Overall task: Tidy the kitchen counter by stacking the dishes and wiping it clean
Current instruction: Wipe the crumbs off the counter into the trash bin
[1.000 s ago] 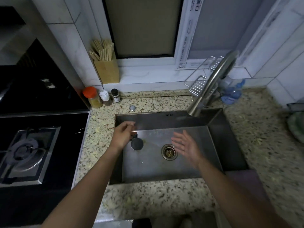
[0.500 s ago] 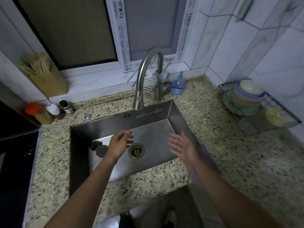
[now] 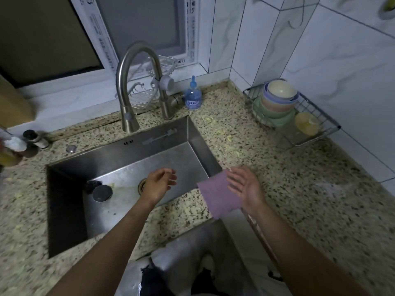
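Note:
A purple cloth [image 3: 215, 194] lies on the speckled counter [image 3: 299, 189] at the sink's front right corner. My right hand [image 3: 245, 185] hovers just over the cloth's right side, palm turned inward, fingers spread and straight. My left hand [image 3: 159, 184] hangs over the steel sink [image 3: 171, 154] above the drain, fingers loosely curled, holding nothing. A stack of pastel bowls [image 3: 277, 101] sits in a wire rack [image 3: 320, 133] in the right corner, with a yellow dish [image 3: 306, 123] beside it.
A tall faucet [image 3: 130, 86] arches over the sink's back edge, a blue soap bottle [image 3: 193, 95] beside it. A round sink stopper [image 3: 102, 193] lies in the basin. Seasoning jars [image 3: 32, 138] stand at far left. Small yellowish scraps dot the counter.
The view has swung right, bringing the dish rack and the purple cloth into sight. My right hand has moved to the cloth; my left stays over the drain.

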### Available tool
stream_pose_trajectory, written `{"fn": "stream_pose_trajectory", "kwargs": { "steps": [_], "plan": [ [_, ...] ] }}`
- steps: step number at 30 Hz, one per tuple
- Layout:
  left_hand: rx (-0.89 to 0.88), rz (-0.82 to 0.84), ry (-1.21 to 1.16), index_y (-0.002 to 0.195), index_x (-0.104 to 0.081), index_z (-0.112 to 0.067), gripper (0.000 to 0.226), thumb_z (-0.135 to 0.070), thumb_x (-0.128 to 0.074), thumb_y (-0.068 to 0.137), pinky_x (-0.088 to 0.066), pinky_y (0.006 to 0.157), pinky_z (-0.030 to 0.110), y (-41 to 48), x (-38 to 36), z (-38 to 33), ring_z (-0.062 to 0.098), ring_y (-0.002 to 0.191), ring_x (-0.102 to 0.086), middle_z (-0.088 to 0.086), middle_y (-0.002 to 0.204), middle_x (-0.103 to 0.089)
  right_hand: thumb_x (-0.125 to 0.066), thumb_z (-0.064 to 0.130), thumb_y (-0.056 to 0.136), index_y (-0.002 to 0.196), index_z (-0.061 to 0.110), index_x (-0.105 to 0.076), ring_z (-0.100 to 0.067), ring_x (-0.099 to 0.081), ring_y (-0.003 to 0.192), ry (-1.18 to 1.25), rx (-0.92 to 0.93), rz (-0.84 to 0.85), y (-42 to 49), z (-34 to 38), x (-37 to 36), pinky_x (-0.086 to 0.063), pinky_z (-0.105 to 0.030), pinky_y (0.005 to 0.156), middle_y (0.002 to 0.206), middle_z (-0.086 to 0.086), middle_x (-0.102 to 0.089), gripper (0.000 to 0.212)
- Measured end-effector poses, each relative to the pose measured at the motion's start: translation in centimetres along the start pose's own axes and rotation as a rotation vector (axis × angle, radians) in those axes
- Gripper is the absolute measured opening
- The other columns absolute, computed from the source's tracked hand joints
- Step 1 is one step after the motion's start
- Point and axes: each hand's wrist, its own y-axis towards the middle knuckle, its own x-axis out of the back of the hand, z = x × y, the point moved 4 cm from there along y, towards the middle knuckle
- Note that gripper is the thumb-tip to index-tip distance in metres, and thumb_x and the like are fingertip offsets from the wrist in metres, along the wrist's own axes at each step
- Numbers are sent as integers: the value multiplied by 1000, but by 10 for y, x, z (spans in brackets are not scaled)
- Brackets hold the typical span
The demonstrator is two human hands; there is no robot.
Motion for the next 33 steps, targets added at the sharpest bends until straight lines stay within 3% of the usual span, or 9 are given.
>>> {"fn": "stream_pose_trajectory", "kwargs": {
  "steps": [4,6,9,12,16,20,25,29,33],
  "plan": [
    [1,1,15,102,-70,3,25,-11,-49,107,-54,68,27,-15,-18,17,24,76,-69,14,89,-72,-53,23,105,114,25,-69,-27,-66,115,-376,159,40,-4,-11,11,-54,-37,97,120,-3,-69,18],
    [-6,-23,-27,100,-68,10,25,-6,-50,106,-56,65,23,-21,-22,23,27,77,-67,18,88,-70,-58,8,100,107,30,-67,-19,-65,109,-572,277,118,-9,-15,6,-51,-28,91,115,3,-68,25],
    [-10,-36,-40,90,-69,2,23,-5,-52,105,-59,76,31,-31,-28,31,27,81,-68,18,87,-70,-61,20,96,124,25,-64,-12,-58,113,-831,340,208,-7,-24,-4,-47,-24,93,129,-1,-58,28],
    [-35,1,24,85,-70,-7,24,-8,-55,104,-59,73,29,-45,-33,41,25,79,-68,18,87,-72,-55,36,90,142,20,-54,-17,-47,135,-1162,520,347,5,-35,-14,-41,-33,112,146,1,-50,54],
    [16,-29,12,84,-70,-8,23,-8,-57,103,-58,76,35,-68,-35,54,24,77,-70,14,84,-75,-51,37,96,154,19,-36,-24,-24,152,-1508,684,387,25,-49,-26,-20,-47,125,161,0,-34,63],
    [251,-67,-225,91,-70,-4,21,-1,-52,101,-60,75,30,-105,-41,64,30,85,-71,19,94,-76,-38,46,101,160,23,-25,-24,-16,156,-1644,695,397,40,-63,-31,-14,-50,126,167,0,-25,64],
    [647,49,-619,117,-64,-2,31,-18,-47,99,-54,100,45,-137,-41,102,31,109,-71,19,118,-74,-26,52,103,163,24,-16,-23,-9,158,-1754,721,334,43,-78,-26,-8,-48,128,171,-2,-18,66],
    [779,139,-818,120,-60,-2,37,-28,-51,96,-48,110,49,-153,-47,127,34,121,-67,23,128,-69,-21,54,103,163,20,-13,-26,-11,158,-1781,704,230,43,-80,-31,-9,-53,127,171,-9,-16,70],
    [804,15,-1033,122,-56,-2,40,-27,-58,92,-43,114,52,-158,-41,146,38,126,-63,27,131,-66,-20,58,101,162,18,-16,-29,-12,158,-1793,632,129,50,-80,-36,-10,-56,126,170,-11,-18,73]
  ]
}}
